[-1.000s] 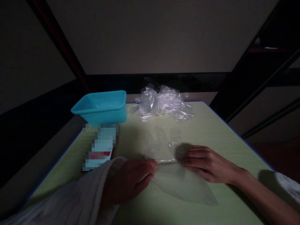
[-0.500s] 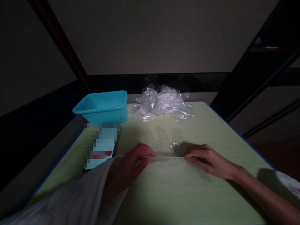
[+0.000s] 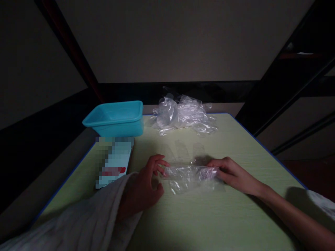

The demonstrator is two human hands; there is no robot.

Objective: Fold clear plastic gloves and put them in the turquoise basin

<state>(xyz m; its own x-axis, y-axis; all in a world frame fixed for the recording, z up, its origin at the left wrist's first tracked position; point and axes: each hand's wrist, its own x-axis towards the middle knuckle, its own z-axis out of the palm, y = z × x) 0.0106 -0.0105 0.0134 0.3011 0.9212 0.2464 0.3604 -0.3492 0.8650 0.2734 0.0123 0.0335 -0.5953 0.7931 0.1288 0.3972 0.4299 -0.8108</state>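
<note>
A clear plastic glove (image 3: 183,176) lies on the green table between my hands, its finger shapes pointing away from me and its near part folded and crinkled. My right hand (image 3: 231,172) pinches the right end of the fold between thumb and fingers. At the left end is my left hand (image 3: 149,181), thumb and fingers apart, the fingertips touching or just over the plastic's edge.
A pile of crumpled clear plastic (image 3: 185,113) lies at the table's back edge. Left of it stands a turquoise basket (image 3: 120,127). A pale box with a red mark (image 3: 117,160), partly pixelated, lies in front of the basket. The table (image 3: 251,150) has a blue edge.
The near part of the plastic, stretched flat before, is now folded up and crinkled. My left thumb and fingers have come apart and let go of its edge. My right hand has moved slightly away from me.
</note>
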